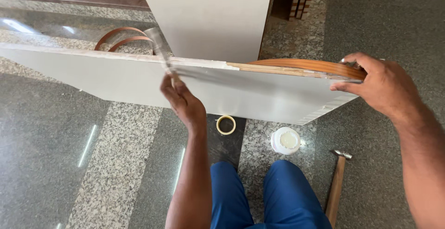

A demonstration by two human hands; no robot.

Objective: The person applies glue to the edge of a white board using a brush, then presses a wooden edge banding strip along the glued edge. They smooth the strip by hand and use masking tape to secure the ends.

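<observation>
Head view looks down on a white board (116,78) standing on edge across the scene, its top edge running from far left to right so that the narrow edge faces up within reach. The left hand (181,100) is closed around the handle of a flat metal blade (157,43), which looks like a scraper or chisel; the blade lies slanted across the top edge near the middle, seemingly where a pale coating on that edge ends. The right hand (382,86) grips the board's right end, fingers curled over the top, pinching a wood-coloured edge strip (306,65) down against the edge; this hold also steadies the panel upright. More of the strip curls in loops (121,36) on the floor beyond the board at left. On the granite floor (46,154) near the person's blue-trousered knees (264,196) lie a tape roll (226,124), a white lidded tub (285,140) and a hammer (337,182) at right, all close at hand. Another white panel (213,15) stands behind.
</observation>
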